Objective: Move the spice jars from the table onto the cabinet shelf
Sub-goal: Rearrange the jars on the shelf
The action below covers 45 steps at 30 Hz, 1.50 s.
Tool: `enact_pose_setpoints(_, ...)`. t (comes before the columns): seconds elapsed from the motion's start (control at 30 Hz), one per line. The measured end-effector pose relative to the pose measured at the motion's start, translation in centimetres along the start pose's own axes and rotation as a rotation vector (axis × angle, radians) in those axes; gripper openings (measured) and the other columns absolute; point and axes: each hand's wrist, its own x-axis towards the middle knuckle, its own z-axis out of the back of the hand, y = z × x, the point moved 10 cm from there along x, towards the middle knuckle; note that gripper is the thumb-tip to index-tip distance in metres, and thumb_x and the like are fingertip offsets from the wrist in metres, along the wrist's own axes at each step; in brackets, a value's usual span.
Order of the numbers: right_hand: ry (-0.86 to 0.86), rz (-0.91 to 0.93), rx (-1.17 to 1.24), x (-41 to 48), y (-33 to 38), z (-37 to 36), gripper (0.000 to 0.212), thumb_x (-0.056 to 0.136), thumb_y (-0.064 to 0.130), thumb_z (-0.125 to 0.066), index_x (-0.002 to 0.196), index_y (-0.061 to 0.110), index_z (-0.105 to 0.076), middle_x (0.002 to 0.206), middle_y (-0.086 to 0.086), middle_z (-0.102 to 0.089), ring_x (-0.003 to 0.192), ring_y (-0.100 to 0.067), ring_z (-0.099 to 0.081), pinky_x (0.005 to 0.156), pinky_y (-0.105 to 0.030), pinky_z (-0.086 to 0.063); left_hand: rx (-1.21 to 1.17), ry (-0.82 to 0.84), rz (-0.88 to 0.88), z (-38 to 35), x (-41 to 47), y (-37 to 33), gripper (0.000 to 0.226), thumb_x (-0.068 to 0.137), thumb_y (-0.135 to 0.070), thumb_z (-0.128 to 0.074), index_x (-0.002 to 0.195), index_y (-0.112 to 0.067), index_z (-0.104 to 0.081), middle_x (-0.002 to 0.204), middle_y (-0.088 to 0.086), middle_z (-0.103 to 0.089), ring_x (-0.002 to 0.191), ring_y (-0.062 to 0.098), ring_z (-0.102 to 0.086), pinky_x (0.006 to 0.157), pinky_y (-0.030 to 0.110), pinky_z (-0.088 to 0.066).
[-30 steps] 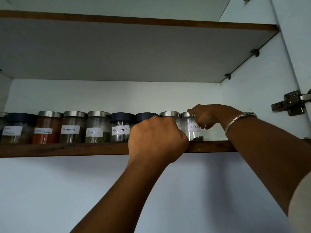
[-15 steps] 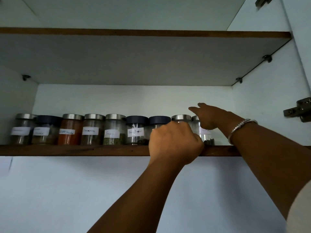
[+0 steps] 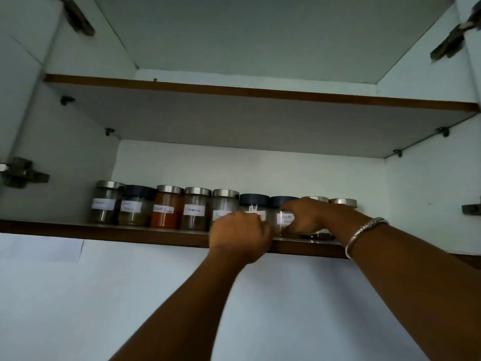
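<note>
Leftward my right grip (image 3: 304, 217) had slid, fingers curled round a dark-lidded jar (image 3: 284, 201) in the shelf (image 3: 130, 231) row, mid-frame. My left grip (image 3: 239, 235) was curled; on what, I couldn't tell. I judged the jar light, smooth, breakable glass, best clasped round its body.

Light was dim, flat and greenish-grey. The underside of the upper shelf (image 3: 234, 121) was left in shadow. The left hand (image 3: 239, 235) and right hand (image 3: 305, 217) were smeared by motion blur; labels on the spice jars (image 3: 166, 209) were rendered mostly unreadable. Edges of the cabinet (image 3: 426, 183) were bowed by the wide lens.
</note>
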Motion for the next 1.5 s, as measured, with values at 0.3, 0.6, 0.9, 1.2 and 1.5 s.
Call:
enact_pose_setpoints(0.3, 0.04, 0.151, 0.048, 4.5, 16.2, -0.4, 0.058, 0.089, 0.033, -0.057, 0.141, 0.018, -0.034, 0.144, -0.01, -0.041, 0.128, -0.027, -0.043, 0.103, -0.034, -0.037, 0.008, 0.03, 0.043, 4.2, -4.0, 19.3, 0.044, 0.092, -0.049, -0.029, 0.067, -0.022, -0.053, 0.057, -0.005, -0.047, 0.055, 0.011, -0.049, 0.051, 0.022, -0.033)
enact_pose_setpoints(0.6, 0.001, 0.123, -0.067, 13.2, 26.1, -0.6, 0.075, 0.072, 0.037, -0.074, 0.136, 0.021, -0.037, 0.133, -0.012, -0.049, 0.118, -0.03, -0.05, 0.097, -0.043, -0.044, 0.021, -0.032, 0.053, 7.8, -6.4, 31.3, 0.042, 0.079, -0.049, -0.024, 0.053, -0.026, -0.048, 0.048, -0.006, -0.045, 0.047, 0.004, -0.043, 0.046, 0.02, -0.025)
enact_pose_setpoints(0.9, -0.24, 0.08, -0.193, 18.4, 29.6, 1.6, 0.059, 0.083, 0.033, -0.061, 0.135, 0.021, -0.036, 0.124, -0.013, -0.049, 0.111, -0.034, -0.052, 0.081, -0.043, -0.044, 0.065, -0.106, 0.061, 9.0, -7.1, 33.9, 0.038, 0.073, -0.044, -0.026, 0.049, -0.022, -0.045, 0.045, -0.006, -0.037, 0.043, 0.005, -0.036, 0.044, 0.02, -0.019)
enact_pose_setpoints(1.2, 0.094, 0.172, -0.433, 21.8, 36.9, 0.2, 0.064, 0.083, 0.017, -0.064, 0.14, 0.021, -0.037, 0.125, -0.007, -0.054, 0.105, -0.027, -0.056, 0.091, -0.045, -0.049, 0.076, -0.172, 0.08, 9.2, -7.3, 34.1, 0.036, 0.073, -0.046, -0.022, 0.055, -0.022, -0.042, 0.048, -0.007, -0.033, 0.043, 0.005, -0.03, 0.044, 0.021, -0.015)
enact_pose_setpoints(1.5, -0.037, 0.147, -0.406, 22.6, 36.8, 0.7, 0.077, 0.082, 0.005, -0.052, 0.145, 0.038, -0.022, 0.129, -0.009, -0.05, 0.111, -0.032, -0.052, 0.089, -0.038, -0.043, 0.087, -0.184, 0.066, 9.2, -7.3, 33.8, 0.039, 0.074, -0.047, -0.017, 0.065, -0.024, -0.047, 0.051, -0.007, -0.032, 0.046, 0.005, -0.028, 0.045, 0.021, -0.014)
